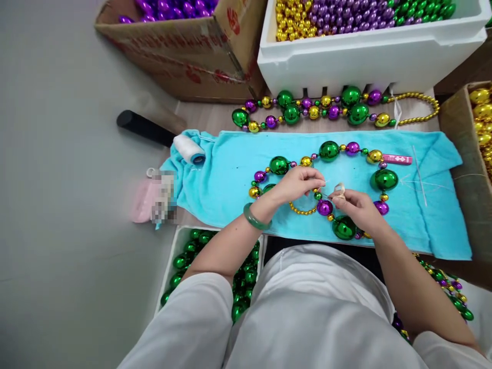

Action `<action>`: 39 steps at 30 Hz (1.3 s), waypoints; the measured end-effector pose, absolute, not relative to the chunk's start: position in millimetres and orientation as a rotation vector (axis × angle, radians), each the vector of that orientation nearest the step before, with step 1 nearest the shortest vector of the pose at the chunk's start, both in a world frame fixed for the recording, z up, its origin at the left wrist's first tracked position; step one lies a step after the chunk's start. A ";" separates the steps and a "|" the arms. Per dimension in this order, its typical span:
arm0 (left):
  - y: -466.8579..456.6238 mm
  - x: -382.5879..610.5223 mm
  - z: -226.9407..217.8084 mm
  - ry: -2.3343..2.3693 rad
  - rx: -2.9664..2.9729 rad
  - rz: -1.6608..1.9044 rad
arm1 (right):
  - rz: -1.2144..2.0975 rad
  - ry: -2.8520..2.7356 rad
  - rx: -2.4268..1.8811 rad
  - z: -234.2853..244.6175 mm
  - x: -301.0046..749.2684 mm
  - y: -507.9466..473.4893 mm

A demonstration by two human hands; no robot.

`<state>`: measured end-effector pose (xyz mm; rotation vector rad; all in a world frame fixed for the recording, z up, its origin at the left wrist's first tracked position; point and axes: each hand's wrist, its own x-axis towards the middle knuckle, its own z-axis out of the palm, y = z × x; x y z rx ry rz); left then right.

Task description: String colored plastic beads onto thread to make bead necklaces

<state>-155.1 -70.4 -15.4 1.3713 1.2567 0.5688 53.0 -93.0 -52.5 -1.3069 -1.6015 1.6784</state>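
In the middle of the frame, a bead necklace [329, 151] of glossy green, purple and gold ovals is spread on a fuzzy turquoise towel [226, 184], whose left stretch is left bare, while its upper edge is bordered by a second bead strand [359, 114] and a smooth white foam box [357, 61]. Fine white thread [325, 183] is pinched by the left hand [298, 183]; a pale-looped item [340, 188], too small to identify, is gripped by the right hand [356, 206].
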 end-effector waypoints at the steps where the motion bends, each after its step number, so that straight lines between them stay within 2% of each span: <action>1: -70.7 -155.3 -16.1 1.258 1.376 0.580 | 1.700 -1.578 -1.297 -53.6 51.0 -94.2; 7: -71.3 -155.5 -19.6 1.282 1.353 0.606 | 1.793 -1.397 -1.268 -59.2 43.6 -98.6; 39: -73.8 -150.9 -15.6 1.437 1.551 0.670 | 1.601 -1.435 -1.396 -51.5 27.4 -99.9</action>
